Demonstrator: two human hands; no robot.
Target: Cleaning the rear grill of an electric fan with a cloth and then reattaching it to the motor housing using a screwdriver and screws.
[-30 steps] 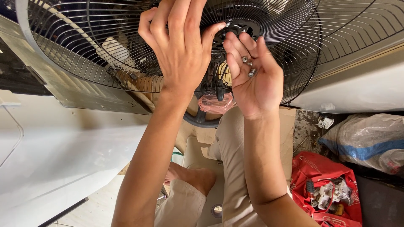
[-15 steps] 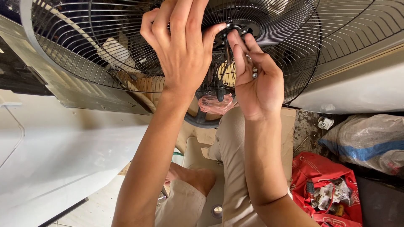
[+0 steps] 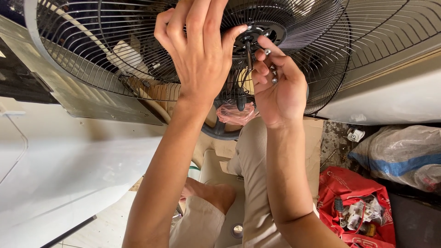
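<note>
A black wire fan guard (image 3: 115,50) fills the top of the head view. My left hand (image 3: 197,50) lies spread against the grille, its thumb tip touching the black hub (image 3: 257,34) at the centre. Just right of it, my right hand (image 3: 280,87) is cupped around several small silver screws (image 3: 273,73), its fingertips reaching up to the hub. A dark screwdriver (image 3: 242,87) hangs down between the two hands, its shaft pointing up at the hub; which hand grips it I cannot tell.
A white panel (image 3: 69,174) slopes across the left. My legs in beige trousers (image 3: 250,183) are below. A red bag (image 3: 358,206) of small parts and a grey sack (image 3: 404,156) lie at the right on the floor.
My right hand has risen slightly toward the hub with the screws in it. The left hand stays on the grille.
</note>
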